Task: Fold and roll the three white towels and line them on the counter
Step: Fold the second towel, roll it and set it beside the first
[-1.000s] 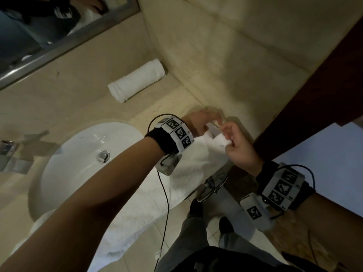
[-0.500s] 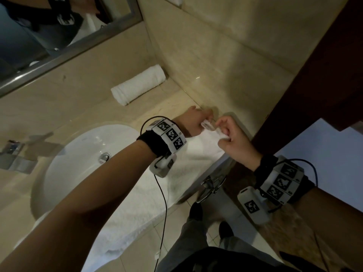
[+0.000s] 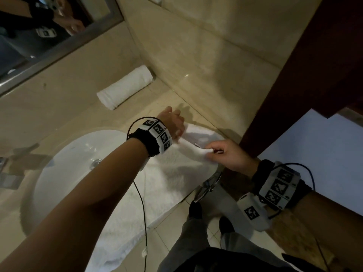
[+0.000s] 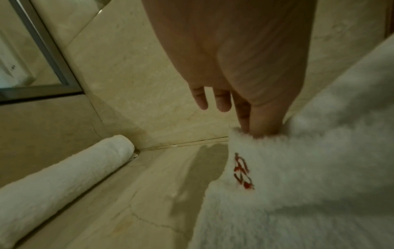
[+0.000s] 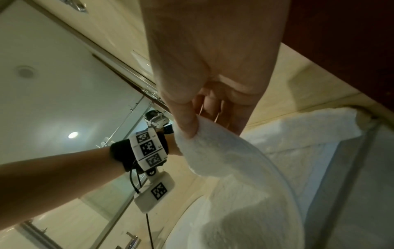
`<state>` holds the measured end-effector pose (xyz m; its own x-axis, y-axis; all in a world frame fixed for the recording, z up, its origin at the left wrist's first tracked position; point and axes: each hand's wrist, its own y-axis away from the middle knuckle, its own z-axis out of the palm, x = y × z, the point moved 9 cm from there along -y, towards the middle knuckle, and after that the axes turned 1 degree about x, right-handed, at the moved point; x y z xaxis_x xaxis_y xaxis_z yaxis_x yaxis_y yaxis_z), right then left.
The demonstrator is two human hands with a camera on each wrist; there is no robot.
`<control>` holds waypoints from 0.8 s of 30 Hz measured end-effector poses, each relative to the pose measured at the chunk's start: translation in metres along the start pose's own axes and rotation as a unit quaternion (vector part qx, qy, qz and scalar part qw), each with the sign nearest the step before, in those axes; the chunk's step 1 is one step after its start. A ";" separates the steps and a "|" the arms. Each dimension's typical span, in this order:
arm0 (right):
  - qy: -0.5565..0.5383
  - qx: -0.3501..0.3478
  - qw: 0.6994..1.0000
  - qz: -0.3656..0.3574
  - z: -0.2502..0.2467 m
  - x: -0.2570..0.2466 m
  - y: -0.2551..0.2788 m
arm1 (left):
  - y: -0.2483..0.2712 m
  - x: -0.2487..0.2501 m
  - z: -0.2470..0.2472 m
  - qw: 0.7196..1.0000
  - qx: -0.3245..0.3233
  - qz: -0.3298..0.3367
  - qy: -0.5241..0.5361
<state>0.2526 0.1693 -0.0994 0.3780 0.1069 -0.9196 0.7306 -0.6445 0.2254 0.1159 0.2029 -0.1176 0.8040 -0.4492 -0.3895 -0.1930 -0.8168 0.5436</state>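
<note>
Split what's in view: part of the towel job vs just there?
Job:
- flat towel, spread on the counter
- rolled towel, lying by the back wall
- left hand, pinching the flat towel's edge
- right hand, pinching its near edge

Just there:
- sink
- mirror
- towel ring

Dim bathrm: beige marble walls (image 3: 206,61), mirror (image 3: 39,26), white sink (image 3: 64,163), dark wood door (image 3: 314,65), tile floor (image 3: 167,228).
</note>
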 end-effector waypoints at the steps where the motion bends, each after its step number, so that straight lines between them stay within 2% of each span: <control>1: -0.004 -0.014 1.000 -0.005 0.002 0.000 0.000 | -0.002 0.000 -0.002 1.000 -0.004 0.009 -0.006; 3: -0.013 -0.023 1.000 -0.010 0.002 0.002 0.000 | -0.004 -0.001 -0.013 0.999 0.031 0.016 0.022; 4: -0.009 -0.023 1.000 -0.010 0.000 0.004 0.000 | -0.003 -0.002 -0.027 0.994 0.091 0.020 0.053; 6: 0.009 -0.023 1.000 -0.007 -0.002 0.008 0.000 | 0.009 -0.003 -0.059 0.967 0.243 0.047 0.067; 7: 0.016 -0.019 1.000 0.000 -0.004 0.011 0.000 | 0.014 -0.005 -0.068 0.951 0.304 0.050 0.026; 9: 0.023 -0.012 1.000 0.014 -0.010 0.017 0.001 | 0.016 -0.010 -0.075 0.938 0.341 0.040 -0.056; 11: 0.031 0.012 0.999 0.021 -0.014 0.018 0.001 | 0.013 -0.014 -0.082 0.937 0.323 0.031 -0.127; 12: 0.028 0.039 0.999 0.021 -0.019 0.019 0.001 | 0.008 -0.018 -0.078 0.945 0.289 0.027 -0.150; 14: 0.015 0.110 0.993 0.033 -0.030 0.021 0.001 | -0.002 -0.027 -0.067 0.973 0.183 -0.002 -0.143; 17: 0.020 0.169 0.984 0.055 -0.042 0.025 -0.005 | -0.003 -0.034 -0.074 0.980 0.144 -0.050 -0.127; 19: 0.051 0.147 0.986 0.063 -0.039 0.026 -0.008 | -0.011 -0.030 -0.066 0.987 0.098 -0.051 -0.113; 24: 0.194 -0.003 0.978 0.079 0.000 0.042 -0.004 | -0.027 -0.013 -0.060 0.996 0.068 -0.023 -0.056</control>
<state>0.2655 0.1769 -0.1387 0.6729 0.2862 -0.6821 0.6484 -0.6720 0.3577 0.1441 0.2526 -0.0826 0.7468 -0.4423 -0.4967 -0.2383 -0.8752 0.4210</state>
